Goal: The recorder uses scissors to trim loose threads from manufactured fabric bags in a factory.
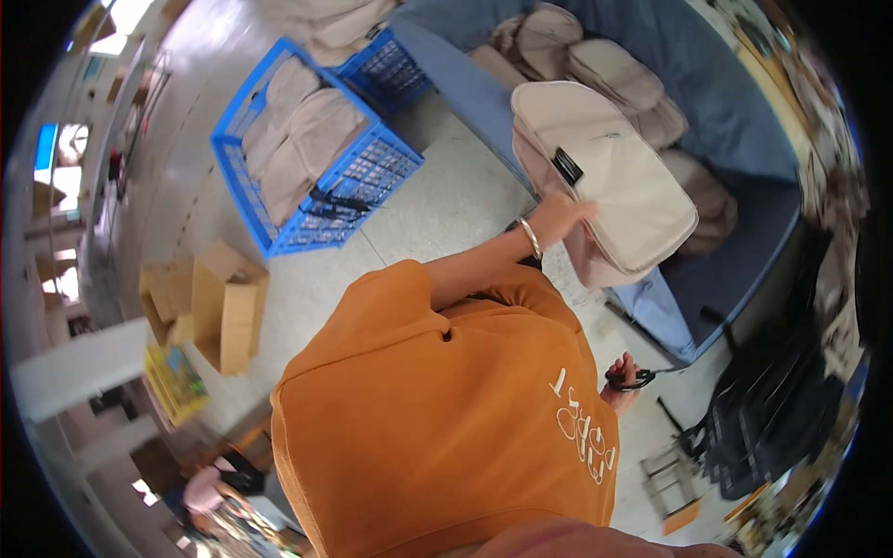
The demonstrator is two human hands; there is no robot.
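Note:
My left hand [563,219], with a bracelet at its wrist, grips the near side edge of a beige backpack [619,167]. The bag is held tilted over the edge of a large blue-lined bin [735,93], and a small black label shows on it. Lower down on the right, my right hand [621,398] is closed round a pair of scissors [633,378] with black handles. Their blades point right, away from the bag. Several more beige bags [614,74] lie heaped in the bin behind the held one.
A blue plastic crate [372,177] full of beige bags stands on the floor to the left, with another blue crate [386,70] behind it. Open cardboard boxes [228,307] sit at far left. Black bags [763,409] and a small stool [670,484] are at right.

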